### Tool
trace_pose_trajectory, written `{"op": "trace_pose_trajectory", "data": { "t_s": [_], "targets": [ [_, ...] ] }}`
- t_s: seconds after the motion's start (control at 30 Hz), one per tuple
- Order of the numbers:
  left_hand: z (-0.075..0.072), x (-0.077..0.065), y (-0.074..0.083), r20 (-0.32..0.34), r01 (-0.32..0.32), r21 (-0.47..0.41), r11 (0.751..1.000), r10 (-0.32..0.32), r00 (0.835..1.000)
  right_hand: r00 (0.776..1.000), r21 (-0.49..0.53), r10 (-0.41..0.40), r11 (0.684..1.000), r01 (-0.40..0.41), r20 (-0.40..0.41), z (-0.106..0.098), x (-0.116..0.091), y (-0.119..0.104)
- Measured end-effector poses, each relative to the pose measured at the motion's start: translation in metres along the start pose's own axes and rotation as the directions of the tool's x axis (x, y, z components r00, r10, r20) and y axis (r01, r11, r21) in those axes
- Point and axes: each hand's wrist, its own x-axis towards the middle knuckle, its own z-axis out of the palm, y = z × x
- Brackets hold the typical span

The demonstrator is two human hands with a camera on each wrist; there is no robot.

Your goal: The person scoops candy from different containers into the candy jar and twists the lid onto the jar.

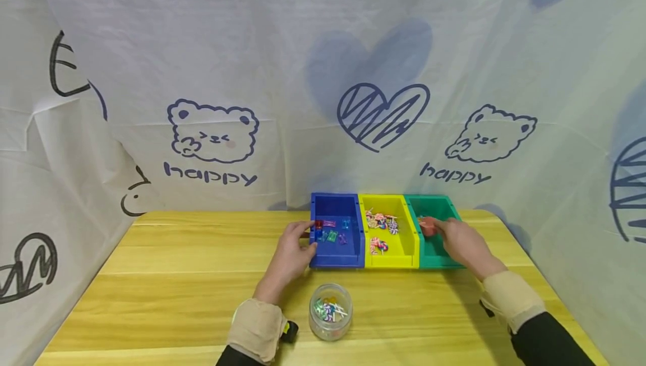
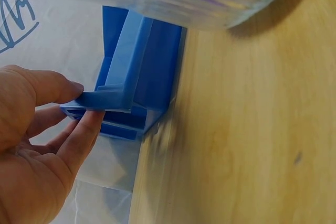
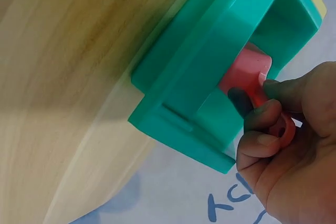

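Note:
A row of joined bins stands at the back of the table: a blue bin (image 1: 337, 257), a yellow bin (image 1: 396, 255) and a green bin (image 1: 436, 258). With thumb and fingers on either side, my left hand (image 1: 289, 251) grips the blue bin's left rim. My right hand (image 1: 465, 244) pinches the handle of a small pinkish-red scoop (image 3: 245, 72), whose head is inside the green bin; what lies under the scoop is mostly hidden. Small translucent candy-shaped pieces (image 1: 332, 236) lie in the blue bin. Tiny lollipops (image 1: 382, 222) lie in the yellow one.
Nearer than the bins, a clear jar (image 1: 330, 332) stands between my forearms, with mini lollipops and green pieces inside. The wooden table (image 1: 192, 287) ends at a white printed cloth (image 1: 292, 147) behind the bins, and cloth also hangs at both sides.

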Motion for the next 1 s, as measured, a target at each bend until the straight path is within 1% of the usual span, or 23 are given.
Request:
{"op": "trace_pose_trajectory", "data": {
  "t_s": [0.27, 0.37, 0.4, 0.47, 0.6, 0.67, 0.8, 0.87, 1.0],
  "targets": [
    [-0.001, 0.0, -0.002, -0.003, -0.015, 0.0, 1.0, 0.015, 1.0, 1.0, 0.009, 0.003, 1.0, -0.003, 0.015, 0.001, 0.011, 0.007],
    [-0.001, -0.001, -0.001, 0.002, -0.004, -0.005, 1.0, 0.004, 1.0, 1.0, 0.017, -0.015, 1.0, 0.015, -0.006, 0.0, 0.016, 0.011],
    [-0.001, -0.001, -0.001, 0.002, 0.002, -0.009, 1.0, -0.002, 1.0, 1.0, 0.019, -0.026, 0.999, 0.026, -0.018, 0.0, 0.017, 0.013],
    [-0.001, -0.001, 0.0, 0.001, -0.004, -0.012, 1.0, 0.004, 1.0, 0.998, 0.019, -0.05, 0.999, 0.051, -0.045, 0.0, 0.02, 0.017],
    [-0.002, 0.0, -0.001, -0.002, -0.014, -0.019, 1.0, 0.014, 1.0, 0.988, 0.012, -0.119, 0.993, 0.121, -0.1, -0.001, 0.028, 0.024],
    [-0.001, 0.001, -0.002, -0.003, -0.015, -0.02, 1.0, 0.015, 1.0, 0.985, 0.01, -0.137, 0.99, 0.139, -0.11, -0.001, 0.031, 0.028],
    [-0.001, 0.001, -0.003, -0.008, -0.026, -0.012, 1.0, 0.026, 1.0, 0.979, 0.017, -0.177, 0.984, 0.18, -0.099, -0.002, 0.039, 0.038],
    [-0.001, 0.001, -0.002, -0.014, -0.03, -0.01, 0.999, 0.03, 0.999, 0.972, 0.032, -0.213, 0.976, 0.217, -0.095, -0.003, 0.042, 0.043],
    [-0.002, 0.0, -0.001, -0.014, -0.043, -0.014, 0.999, 0.043, 0.999, 0.961, 0.095, -0.264, 0.958, 0.271, -0.075, -0.005, 0.047, 0.052]
  ]
}}
